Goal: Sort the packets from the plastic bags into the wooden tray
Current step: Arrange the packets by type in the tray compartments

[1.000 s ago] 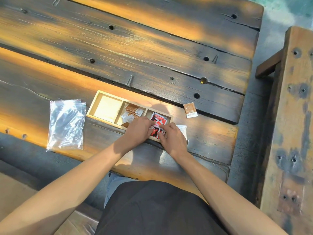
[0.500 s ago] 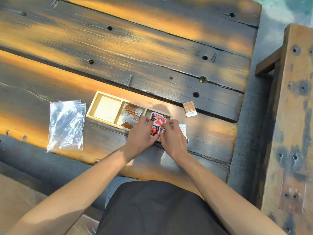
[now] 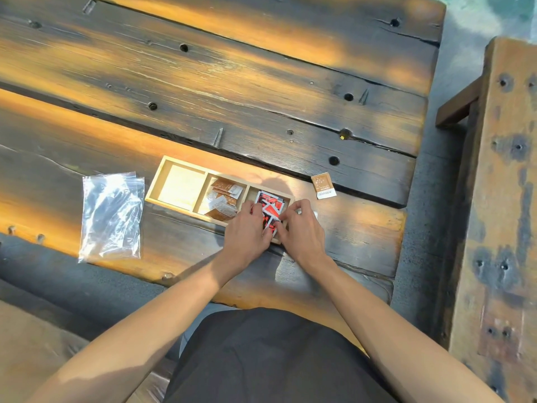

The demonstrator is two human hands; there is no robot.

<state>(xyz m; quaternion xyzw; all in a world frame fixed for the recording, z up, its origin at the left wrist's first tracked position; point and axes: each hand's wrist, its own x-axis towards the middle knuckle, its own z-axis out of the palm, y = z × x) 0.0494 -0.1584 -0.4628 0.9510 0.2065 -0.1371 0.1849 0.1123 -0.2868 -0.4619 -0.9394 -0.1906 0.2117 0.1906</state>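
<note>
A wooden tray (image 3: 154, 189) with three compartments is set on a dark plank table (image 3: 261, 91), long side running left to right. The left compartment is seen bare; brown packets (image 3: 222, 196) are piled in the middle one; red packets (image 3: 270, 203) are packed in the right one. Both hands are placed close together over the right compartment. The left hand (image 3: 247, 234) is laid on the near left part of it, fingers curled onto the red packets. The right hand (image 3: 303, 231) is placed at the tray's right end, thumb and fingers bent at a red packet's edge; whether either hand actually pinches a packet cannot be told, since the fingertips are hidden by the knuckles. The tray's near right corner is covered by both hands. A small white thing is partly hidden behind the right hand's fingers, unclear what. A single brown packet (image 3: 323, 185) is left on the table, apart from the tray to its right. Clear plastic bags (image 3: 112, 216) are stacked flat on the table, left of the tray, near but not touching. A wooden bench (image 3: 499, 199) is seen at the right edge, a gap of ground between it and the table.
</note>
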